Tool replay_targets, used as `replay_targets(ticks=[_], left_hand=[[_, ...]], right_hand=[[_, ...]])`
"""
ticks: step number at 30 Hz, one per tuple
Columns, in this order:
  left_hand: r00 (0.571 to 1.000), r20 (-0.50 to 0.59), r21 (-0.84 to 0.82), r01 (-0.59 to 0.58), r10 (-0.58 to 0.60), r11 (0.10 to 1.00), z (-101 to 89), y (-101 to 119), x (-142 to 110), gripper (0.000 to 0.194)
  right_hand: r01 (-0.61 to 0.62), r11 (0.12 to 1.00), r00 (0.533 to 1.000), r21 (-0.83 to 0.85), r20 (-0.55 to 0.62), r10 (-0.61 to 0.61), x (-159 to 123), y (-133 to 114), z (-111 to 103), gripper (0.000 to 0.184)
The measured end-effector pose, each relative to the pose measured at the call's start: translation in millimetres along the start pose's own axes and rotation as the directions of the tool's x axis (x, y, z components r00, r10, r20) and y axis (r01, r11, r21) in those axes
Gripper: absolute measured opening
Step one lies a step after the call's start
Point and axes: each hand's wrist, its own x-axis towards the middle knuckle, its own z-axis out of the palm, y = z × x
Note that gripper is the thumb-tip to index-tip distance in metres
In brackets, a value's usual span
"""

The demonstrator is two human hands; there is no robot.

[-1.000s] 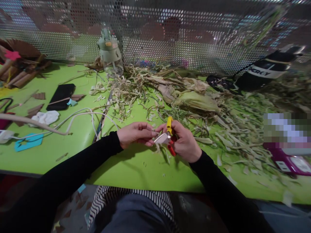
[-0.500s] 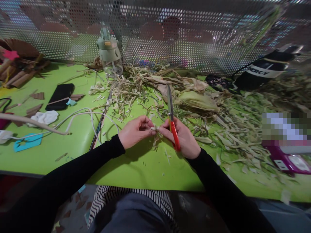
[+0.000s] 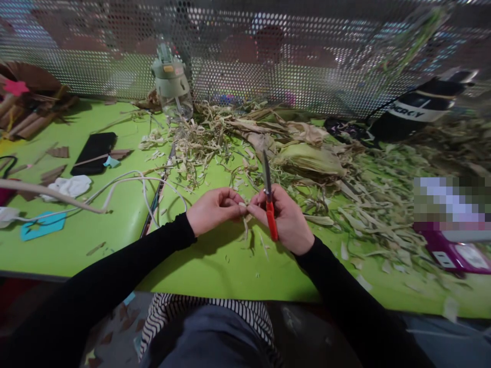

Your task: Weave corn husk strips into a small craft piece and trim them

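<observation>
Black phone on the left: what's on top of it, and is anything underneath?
A thin brown strip lies across the black phone, and a light blue scrap is at its right edge. Whatever may be underneath can't be seen; the phone covers it.

A thin brown strip [image 3: 90, 160] lies across the black phone [image 3: 98, 144], with a light-blue scrap [image 3: 111, 162] at its right edge. On the near side of the phone are a crumpled white tissue [image 3: 71, 187] and then a blue tag [image 3: 44, 227]. The pale green-lidded bottle [image 3: 171, 84] stands beyond the phone to the right, and the black bottle [image 3: 416, 115] well apart on that side.
</observation>
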Motion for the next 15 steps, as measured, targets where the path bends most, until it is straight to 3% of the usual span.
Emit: replay_targets(ticks=[3,7,11,15], left_hand=[[0.991,0.055,-0.136,0.126,-0.119,0.983,-0.5,2.1,-1.9,0.013],[0.985,0.104,-0.205,0.156,-0.137,0.966,-1.4,1.8,-3.6,0.017],[0.993,0.071,-0.234,0.109,-0.094,0.966,-0.2,-0.2,-2.2,0.020],[0.994,-0.095,-0.247,-0.068,0.046,0.967,-2.1,1.6,1.7,0.024]], right_hand=[[0.070,0.981,0.997,-0.182,-0.027,-0.076,-3.4,3.2,-2.0,0.021],[0.115,0.956,0.992,-0.270,-0.021,-0.125,-5.4,3.0,-2.7,0.020],[0.068,0.974,0.997,-0.215,-0.008,-0.072,-2.5,-1.3,-2.9,0.024],[-0.020,0.999,0.999,-0.036,-0.045,0.018,1.2,-5.8,-10.0,0.033]])
